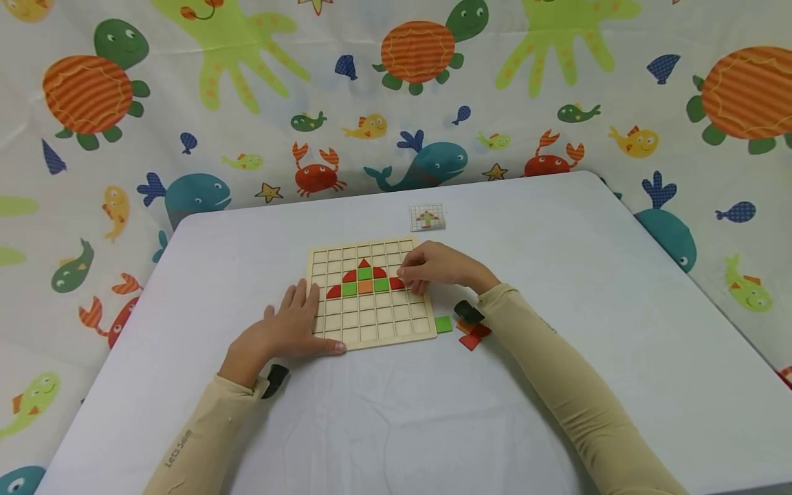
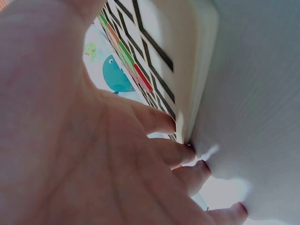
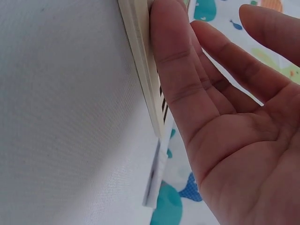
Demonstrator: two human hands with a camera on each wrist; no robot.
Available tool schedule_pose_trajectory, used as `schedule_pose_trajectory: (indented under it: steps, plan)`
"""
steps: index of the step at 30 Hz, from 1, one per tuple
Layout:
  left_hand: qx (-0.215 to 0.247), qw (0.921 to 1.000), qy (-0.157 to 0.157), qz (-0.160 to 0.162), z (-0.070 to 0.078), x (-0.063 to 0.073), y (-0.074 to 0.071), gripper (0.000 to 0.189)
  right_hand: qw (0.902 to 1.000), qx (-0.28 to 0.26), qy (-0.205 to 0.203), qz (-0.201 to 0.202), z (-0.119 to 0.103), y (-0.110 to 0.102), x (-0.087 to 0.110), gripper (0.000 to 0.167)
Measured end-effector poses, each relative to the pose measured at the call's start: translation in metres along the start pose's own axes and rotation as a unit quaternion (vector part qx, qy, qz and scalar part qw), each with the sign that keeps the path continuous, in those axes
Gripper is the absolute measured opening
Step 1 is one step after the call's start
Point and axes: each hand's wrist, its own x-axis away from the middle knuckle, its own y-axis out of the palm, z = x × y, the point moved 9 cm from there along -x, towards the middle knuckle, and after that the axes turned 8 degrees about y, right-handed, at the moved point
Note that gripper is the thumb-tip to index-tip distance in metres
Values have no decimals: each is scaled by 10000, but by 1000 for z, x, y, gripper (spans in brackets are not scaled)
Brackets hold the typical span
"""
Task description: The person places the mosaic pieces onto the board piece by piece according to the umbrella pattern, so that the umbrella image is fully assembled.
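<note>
A wooden grid board lies on the table with red, green and orange tiles forming a stepped shape. The left hand rests against its left side, fingers spread along the left edge and thumb at the near edge. In the left wrist view, fingertips touch the board rim. The right hand is over the right part of the board, its bent fingers at a red tile at the shape's right end. In the right wrist view, the thumb stands apart from the other fingers; no tile shows between them.
A small picture card with a similar pattern lies beyond the board. Beside the board's near right corner is a green tile. Loose red tiles and an orange one lie partly under the right wrist. A sea-animal curtain hangs behind.
</note>
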Motion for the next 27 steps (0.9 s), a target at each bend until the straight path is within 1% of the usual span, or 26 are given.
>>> schedule_pose_trajectory:
  steps: [9,16,20,24,27]
  plan:
    - [42,10000,-47,7,-1,2,1,139,9998,105,-110,-120,-3,2,-1,26]
    - [25,10000,-68,-1,-2,3,2,139,9994,170,-169,-242,-6,4,2,27]
    - [57,10000,-37,5,0,3,1,139,9991,322,-204,-188,-10,1,8,29]
    - [50,10000,-16,4,1,1,1,139,9988,409,-253,-63,-17,-4,18,29]
    - [33,10000,-34,-22,0,0,2,139,9986,443,-286,-54,-22,-6,25,32]
